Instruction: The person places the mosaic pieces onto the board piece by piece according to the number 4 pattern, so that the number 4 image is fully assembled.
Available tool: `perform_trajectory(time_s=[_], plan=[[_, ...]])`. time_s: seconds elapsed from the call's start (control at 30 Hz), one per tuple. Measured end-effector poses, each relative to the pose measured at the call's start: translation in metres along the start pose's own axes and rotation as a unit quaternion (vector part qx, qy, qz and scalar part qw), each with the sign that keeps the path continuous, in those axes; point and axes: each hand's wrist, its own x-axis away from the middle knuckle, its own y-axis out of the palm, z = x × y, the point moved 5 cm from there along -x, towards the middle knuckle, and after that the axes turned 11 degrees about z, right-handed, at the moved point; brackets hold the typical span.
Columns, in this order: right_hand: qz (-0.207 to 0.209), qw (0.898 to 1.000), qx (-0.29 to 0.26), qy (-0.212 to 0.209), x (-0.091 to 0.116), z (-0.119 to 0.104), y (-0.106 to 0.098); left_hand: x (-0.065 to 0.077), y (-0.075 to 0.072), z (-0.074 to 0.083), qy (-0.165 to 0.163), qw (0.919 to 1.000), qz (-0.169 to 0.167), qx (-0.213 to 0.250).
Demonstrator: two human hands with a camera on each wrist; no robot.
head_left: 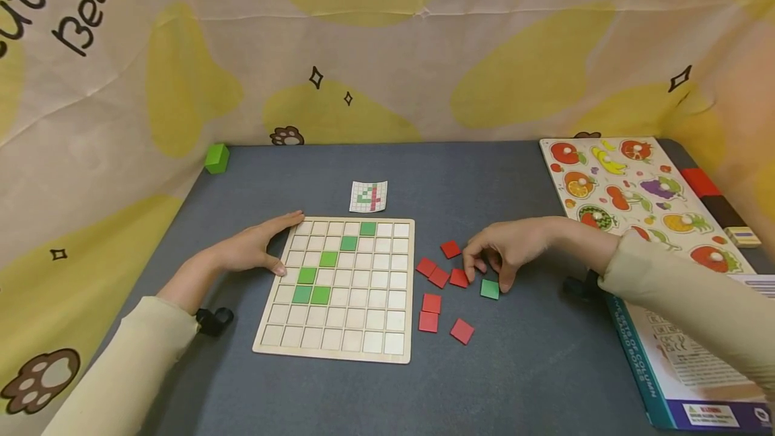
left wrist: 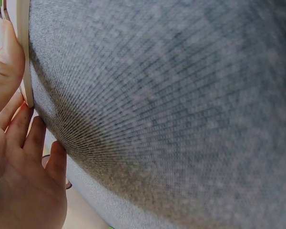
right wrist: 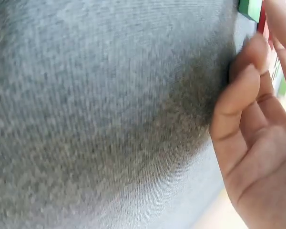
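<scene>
Currently, I read the grid board [head_left: 342, 278] at the center of the frame, lying flat on the dark table [head_left: 514, 382]. Six green tiles [head_left: 328, 258] occupy its squares: four form a diagonal rising toward the upper right, and two sit side by side below. My left hand [head_left: 248, 247] is spread at the board's left side, thumb on the edge, fingers extended near the upper-left corner. My right hand [head_left: 514, 247], right of center, has thumb and forefinger parted; I see nothing pinched. A loose green tile [head_left: 490, 289] lies between these fingertips, close to the thumb. Seven red tiles [head_left: 462, 331] lie between board and hand, one near the forefinger. A patterned card [head_left: 368, 197] lies above the board; a green block [head_left: 216, 159] occupies the table's upper-left corner.
</scene>
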Motion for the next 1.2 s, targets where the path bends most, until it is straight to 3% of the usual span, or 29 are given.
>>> perform_trajectory(time_s=[0.23,0.5,0.63,0.73,0.87,1.03,1.2], plan=[[0.047,0.996,0.082,-0.009,-0.003,-0.007,0.004,-0.001,0.000,0.000,0.006,1.0000,0.003,-0.003],[0.049,0.996,0.069,-0.001,-0.013,-0.022,-0.005,0.000,-0.001,0.000,0.005,1.0000,0.001,-0.001],[0.102,0.994,0.020,-0.040,-0.033,-0.046,-0.014,0.000,-0.002,0.000,0.004,1.0000,0.002,-0.005],[0.157,0.986,-0.003,-0.062,-0.055,-0.065,-0.017,0.000,-0.001,-0.001,0.005,0.9999,0.002,-0.009],[0.214,0.974,0.009,-0.071,-0.087,-0.087,-0.009,-0.001,0.000,-0.001,0.006,0.9999,0.001,-0.008],[0.234,0.969,0.029,-0.077,-0.120,-0.115,0.013,0.000,0.000,0.000,0.004,1.0000,0.002,-0.003],[0.235,0.968,0.039,-0.075,-0.139,-0.138,0.034,0.001,0.000,0.000,0.005,1.0000,0.006,0.000]])
